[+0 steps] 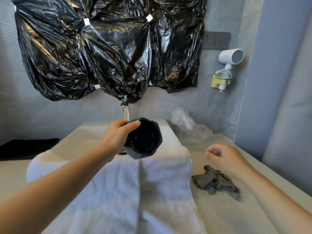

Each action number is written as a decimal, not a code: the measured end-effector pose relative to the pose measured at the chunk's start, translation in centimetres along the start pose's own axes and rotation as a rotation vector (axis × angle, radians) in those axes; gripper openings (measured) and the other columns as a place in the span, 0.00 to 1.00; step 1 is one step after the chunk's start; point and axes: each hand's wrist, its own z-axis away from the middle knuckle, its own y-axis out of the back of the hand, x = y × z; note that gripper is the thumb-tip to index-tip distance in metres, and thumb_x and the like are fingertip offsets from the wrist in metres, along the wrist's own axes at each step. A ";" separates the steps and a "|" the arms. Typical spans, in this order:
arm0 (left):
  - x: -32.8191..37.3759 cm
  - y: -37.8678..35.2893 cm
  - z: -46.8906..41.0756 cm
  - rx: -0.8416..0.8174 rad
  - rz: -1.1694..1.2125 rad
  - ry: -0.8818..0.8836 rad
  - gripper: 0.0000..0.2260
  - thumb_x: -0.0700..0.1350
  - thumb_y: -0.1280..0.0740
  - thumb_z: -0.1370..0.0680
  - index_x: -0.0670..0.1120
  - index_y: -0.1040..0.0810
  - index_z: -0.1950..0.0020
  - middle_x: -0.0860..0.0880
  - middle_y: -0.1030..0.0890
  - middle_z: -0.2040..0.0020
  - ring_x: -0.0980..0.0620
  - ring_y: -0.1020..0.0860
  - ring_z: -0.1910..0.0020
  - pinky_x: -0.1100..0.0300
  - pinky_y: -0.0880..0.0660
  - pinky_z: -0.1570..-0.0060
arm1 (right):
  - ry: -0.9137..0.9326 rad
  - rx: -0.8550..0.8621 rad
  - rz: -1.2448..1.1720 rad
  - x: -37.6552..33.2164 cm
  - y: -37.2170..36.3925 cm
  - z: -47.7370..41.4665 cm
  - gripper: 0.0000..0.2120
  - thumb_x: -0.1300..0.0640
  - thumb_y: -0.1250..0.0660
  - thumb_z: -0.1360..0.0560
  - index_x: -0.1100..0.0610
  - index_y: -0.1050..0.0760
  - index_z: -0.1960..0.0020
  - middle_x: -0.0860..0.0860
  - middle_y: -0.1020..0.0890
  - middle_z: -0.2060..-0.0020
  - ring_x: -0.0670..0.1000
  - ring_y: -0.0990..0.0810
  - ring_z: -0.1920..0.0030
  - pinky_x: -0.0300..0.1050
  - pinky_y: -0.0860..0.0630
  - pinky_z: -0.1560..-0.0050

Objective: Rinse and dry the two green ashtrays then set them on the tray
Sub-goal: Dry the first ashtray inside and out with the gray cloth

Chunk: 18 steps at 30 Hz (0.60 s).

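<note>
My left hand [116, 137] grips a dark green ashtray [145, 137] by its rim and holds it tilted on edge, its hollow facing me, above the far end of a white towel [118, 186]. Whether a second ashtray sits behind it I cannot tell. Off to the right, my right hand [224, 157] hovers over the counter with its fingers loosely curled and nothing in them. Just below that hand lies a crumpled grey cloth [217, 181]. A black tray [28, 147] shows at the left edge.
A tap [125, 114] rises behind the ashtray. Crumpled clear plastic [187, 125] lies at the back right of the beige counter [236, 208]. Black bin bags [101, 48] cover the wall above. A white hair dryer [231, 59] hangs on the right wall.
</note>
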 end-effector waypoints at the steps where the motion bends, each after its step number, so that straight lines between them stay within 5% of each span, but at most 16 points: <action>1: 0.0 -0.5 0.7 -0.009 -0.003 0.000 0.22 0.59 0.31 0.36 0.43 0.18 0.51 0.39 0.17 0.52 0.43 0.19 0.53 0.53 0.25 0.57 | -0.022 -0.013 0.021 1.2 0.3 0.7 0.06 0.55 0.31 0.24 0.47 0.22 0.60 0.44 0.19 0.62 0.41 0.22 0.60 0.37 0.30 0.63; 10: -0.2 -4.6 4.0 -0.018 -0.019 0.023 0.19 0.58 0.30 0.36 0.45 0.17 0.54 0.44 0.17 0.58 0.44 0.19 0.55 0.51 0.24 0.54 | -0.078 -0.087 0.078 6.5 -2.0 3.2 0.02 0.55 0.30 0.25 0.49 0.22 0.53 0.48 0.19 0.53 0.48 0.21 0.51 0.41 0.26 0.54; 12: -0.6 -4.9 3.7 -0.023 -0.020 0.025 0.19 0.58 0.30 0.35 0.46 0.17 0.54 0.44 0.16 0.57 0.43 0.19 0.54 0.49 0.23 0.52 | -0.058 -0.122 0.087 7.1 -3.4 2.2 0.11 0.52 0.29 0.26 0.51 0.21 0.44 0.49 0.20 0.47 0.49 0.22 0.45 0.43 0.25 0.45; 15: -1.3 -5.0 3.1 -0.025 0.011 0.043 0.19 0.58 0.30 0.34 0.46 0.17 0.52 0.44 0.16 0.54 0.43 0.18 0.51 0.46 0.22 0.48 | -0.074 -0.183 0.150 7.6 -5.6 0.7 0.32 0.41 0.31 0.27 0.51 0.32 0.27 0.52 0.30 0.32 0.52 0.32 0.32 0.47 0.32 0.33; 18: -2.0 -4.9 2.3 -0.026 0.049 0.062 0.14 0.55 0.29 0.29 0.47 0.18 0.52 0.46 0.18 0.55 0.47 0.21 0.55 0.56 0.26 0.59 | -0.198 -0.220 0.239 8.1 -7.6 -0.5 0.39 0.32 0.37 0.28 0.47 0.43 0.22 0.53 0.42 0.23 0.57 0.41 0.25 0.55 0.37 0.28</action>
